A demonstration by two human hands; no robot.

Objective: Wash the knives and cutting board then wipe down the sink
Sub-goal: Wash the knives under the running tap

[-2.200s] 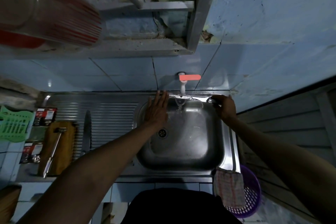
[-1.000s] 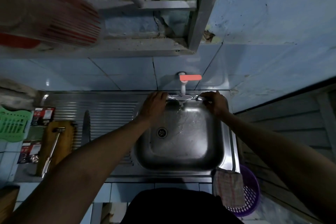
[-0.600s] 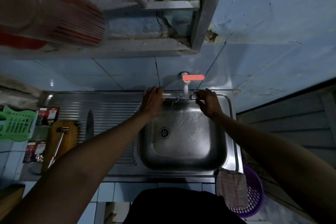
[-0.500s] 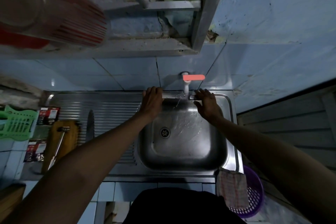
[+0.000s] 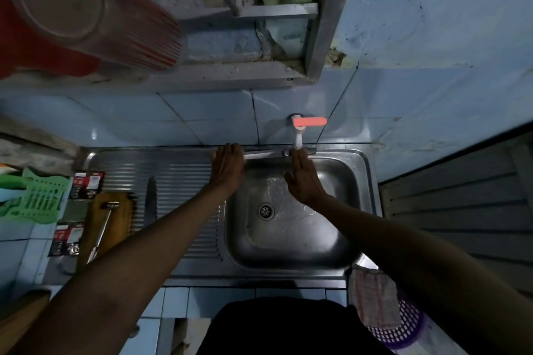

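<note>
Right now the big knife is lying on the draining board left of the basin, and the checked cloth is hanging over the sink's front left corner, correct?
Not quite. The knife does lie on the draining board left of the basin, but the checked cloth hangs at the sink's front right corner, above the purple basket. The head view shows it.

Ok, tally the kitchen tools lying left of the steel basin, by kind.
Brown wooden cutting board: 1
Long dark-bladed knife on the ribbed drainboard: 1
Slim steel-handled utensil lying on the board, probably a second knife: 1
Total: 3
</note>
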